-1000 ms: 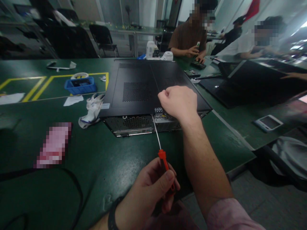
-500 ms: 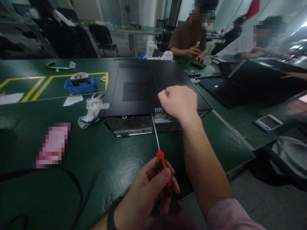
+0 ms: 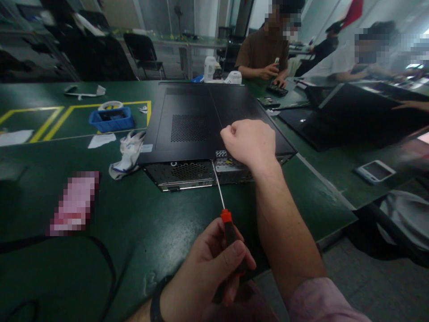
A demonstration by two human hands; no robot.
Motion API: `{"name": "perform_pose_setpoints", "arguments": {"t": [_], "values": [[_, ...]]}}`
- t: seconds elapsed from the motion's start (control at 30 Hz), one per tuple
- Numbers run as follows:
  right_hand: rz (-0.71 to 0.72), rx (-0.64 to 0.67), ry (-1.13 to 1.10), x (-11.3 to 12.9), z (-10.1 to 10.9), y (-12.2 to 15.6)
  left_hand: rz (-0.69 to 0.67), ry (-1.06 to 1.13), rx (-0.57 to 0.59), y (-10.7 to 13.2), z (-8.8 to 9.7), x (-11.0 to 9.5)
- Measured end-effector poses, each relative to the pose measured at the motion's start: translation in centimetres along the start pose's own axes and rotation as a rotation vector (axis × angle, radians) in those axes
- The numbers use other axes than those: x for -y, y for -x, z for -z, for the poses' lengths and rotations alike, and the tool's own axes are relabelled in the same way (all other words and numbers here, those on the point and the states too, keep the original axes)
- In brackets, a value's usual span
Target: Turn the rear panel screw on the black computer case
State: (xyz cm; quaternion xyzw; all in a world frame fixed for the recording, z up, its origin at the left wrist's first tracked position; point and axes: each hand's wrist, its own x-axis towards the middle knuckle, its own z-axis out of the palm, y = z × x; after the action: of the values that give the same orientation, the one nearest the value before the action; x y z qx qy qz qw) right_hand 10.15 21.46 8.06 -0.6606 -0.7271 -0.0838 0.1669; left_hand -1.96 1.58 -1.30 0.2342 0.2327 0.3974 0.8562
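The left hand (image 3: 214, 264) grips the screwdriver (image 3: 225, 214) handle, fingers clenched; its tip meets the case (image 3: 201, 120) rear panel just below the right hand (image 3: 250, 143), a closed fist resting on the lid. The case looks heavy and rigid; the thin shaft may slip.

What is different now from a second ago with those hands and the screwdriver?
Very little. The left hand shifted its fingers round the screwdriver handle, as if turning it; the handle sits a touch differently in the grip. The tip stays at the rear edge of the computer case. The right hand rests as a fist on the case, unmoved. The glove and blue tray lie as before.
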Motion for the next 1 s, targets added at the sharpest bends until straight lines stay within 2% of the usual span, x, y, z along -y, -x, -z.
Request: {"name": "perform_pose_setpoints", "arguments": {"t": [0.4,0.73,1.0], "values": [[0.006,-0.010,-0.003,-0.11,-0.13,-0.03,0.056,0.033,-0.058,0.16,-0.57,-0.63],[0.004,0.004,0.001,-0.04,-0.03,-0.01,0.020,0.061,0.010,0.15,-0.38,-0.41],[0.007,-0.016,0.005,-0.15,-0.12,-0.03,0.041,-0.027,-0.076,0.14,-0.78,-0.61]]}}
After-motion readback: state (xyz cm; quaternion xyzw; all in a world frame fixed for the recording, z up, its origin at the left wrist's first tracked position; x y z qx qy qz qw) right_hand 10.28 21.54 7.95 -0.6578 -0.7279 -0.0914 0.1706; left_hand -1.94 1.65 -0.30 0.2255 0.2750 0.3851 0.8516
